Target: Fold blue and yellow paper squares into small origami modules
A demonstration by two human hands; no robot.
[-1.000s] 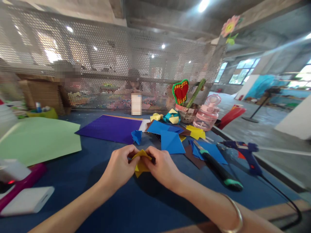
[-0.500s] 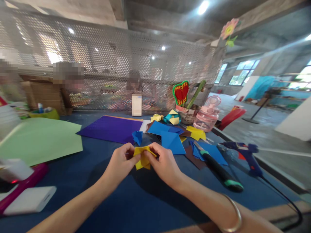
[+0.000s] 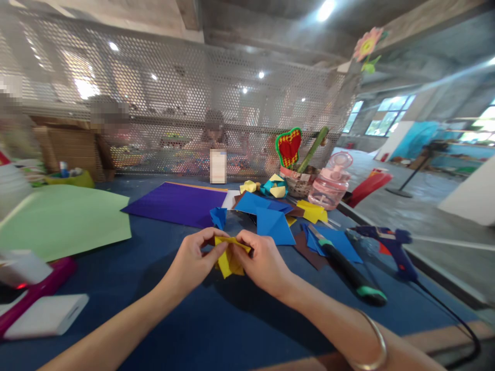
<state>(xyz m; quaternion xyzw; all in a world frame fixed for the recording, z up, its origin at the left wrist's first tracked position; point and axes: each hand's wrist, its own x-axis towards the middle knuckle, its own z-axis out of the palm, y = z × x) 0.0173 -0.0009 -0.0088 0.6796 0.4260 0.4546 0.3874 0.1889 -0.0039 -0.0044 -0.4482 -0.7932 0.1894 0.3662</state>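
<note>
Between my two hands, just above the blue table, is a small piece of folded yellow paper [image 3: 231,264]. My left hand [image 3: 199,256] pinches its left side between thumb and fingers. On its right side, my right hand [image 3: 263,260] grips it the same way, thumb pressed across the front. Fingers hide part of the upper folds. Right behind the hands stands a small folded blue paper piece [image 3: 218,217]. Blue paper sheets [image 3: 275,226] lie beyond my right hand.
A utility knife [image 3: 351,270] and a glue gun [image 3: 390,242] lie at right. Behind them stands a pink water bottle [image 3: 328,188]. Purple paper [image 3: 178,204] and light green paper [image 3: 69,219] lie at left, a white power bank [image 3: 50,315] at near left. A perforated screen [image 3: 162,103] closes off the back.
The yellow paper has tilted and its lower points hang a little lower and farther right. Both hands keep hold of it, the fingers slightly shifted.
</note>
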